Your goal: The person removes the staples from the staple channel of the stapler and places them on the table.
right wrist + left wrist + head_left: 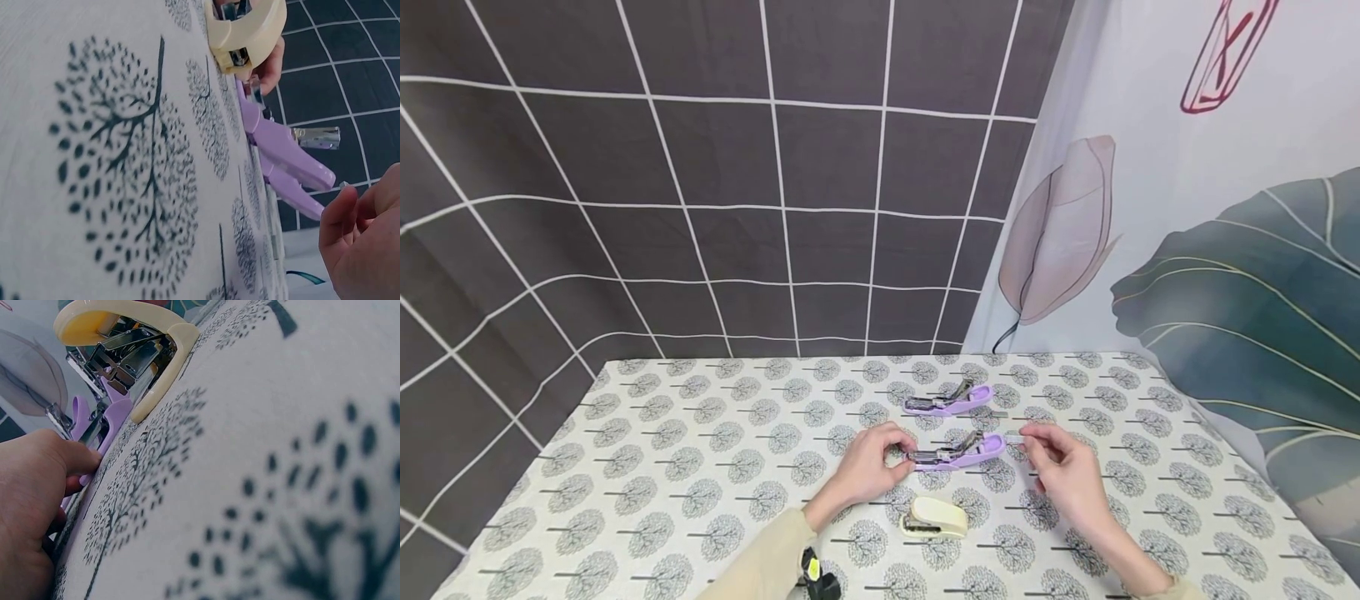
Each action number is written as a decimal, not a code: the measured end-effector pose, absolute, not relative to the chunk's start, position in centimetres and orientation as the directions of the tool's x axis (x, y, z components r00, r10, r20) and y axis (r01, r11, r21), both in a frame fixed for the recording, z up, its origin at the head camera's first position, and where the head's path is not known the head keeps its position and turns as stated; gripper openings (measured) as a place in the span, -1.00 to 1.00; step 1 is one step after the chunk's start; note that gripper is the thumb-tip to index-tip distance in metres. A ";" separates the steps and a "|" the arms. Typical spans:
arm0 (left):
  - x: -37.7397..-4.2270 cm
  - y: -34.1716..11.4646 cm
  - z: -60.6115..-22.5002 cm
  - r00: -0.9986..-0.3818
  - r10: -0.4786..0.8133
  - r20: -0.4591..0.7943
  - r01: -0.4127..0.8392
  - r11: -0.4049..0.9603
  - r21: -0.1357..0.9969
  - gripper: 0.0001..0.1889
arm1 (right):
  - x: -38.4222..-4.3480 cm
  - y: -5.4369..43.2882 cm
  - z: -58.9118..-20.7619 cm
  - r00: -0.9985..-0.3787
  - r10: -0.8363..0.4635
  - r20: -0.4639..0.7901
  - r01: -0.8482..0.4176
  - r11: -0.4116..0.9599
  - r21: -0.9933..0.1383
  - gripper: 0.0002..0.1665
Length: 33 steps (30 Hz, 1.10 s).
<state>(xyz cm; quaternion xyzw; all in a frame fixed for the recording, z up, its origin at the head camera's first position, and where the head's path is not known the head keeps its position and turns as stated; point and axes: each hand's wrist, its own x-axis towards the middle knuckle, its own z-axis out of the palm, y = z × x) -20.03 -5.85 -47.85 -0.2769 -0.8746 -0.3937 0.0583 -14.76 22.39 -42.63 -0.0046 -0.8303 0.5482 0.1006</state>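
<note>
Cloth-draped space, home or studio unclear: tree-print tablecloth (pixel 715 467), dark gridded hanging (pixel 722 158), leaf-patterned white hanging (pixel 1150 192).

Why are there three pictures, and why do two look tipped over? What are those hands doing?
There's no machine working here, just a person's bare hands. The wide picture comes from a camera on the person's head, looking forward and down. The other two come from cameras on the wrists, so they look tilted.

On the tree-patterned tablecloth are three staplers: a farther purple stapler, a nearer purple stapler and a cream stapler closest to the person. The purple ones show their metal insides.

The left hand pinches one end of the nearer purple stapler. The right hand pinches a small silvery strip, probably staples, near the other end.
</note>
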 end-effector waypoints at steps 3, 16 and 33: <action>-20.0 -5.9 -47.8 -0.841 0.438 0.318 0.529 0.537 0.657 -0.80 | -14.9 22.7 -42.9 -0.984 0.118 0.132 -0.075 0.396 -0.915 -0.71; -20.0 -5.9 -47.6 -0.843 0.439 0.311 0.524 0.536 0.662 -0.80 | -15.4 23.4 -44.2 -0.994 0.099 0.044 0.005 0.451 -0.892 -0.74; -20.0 -5.8 -47.7 -0.850 0.434 0.300 0.511 0.535 0.673 -0.81 | -15.7 23.6 -44.9 -0.999 0.044 0.006 0.020 0.559 -0.829 -0.78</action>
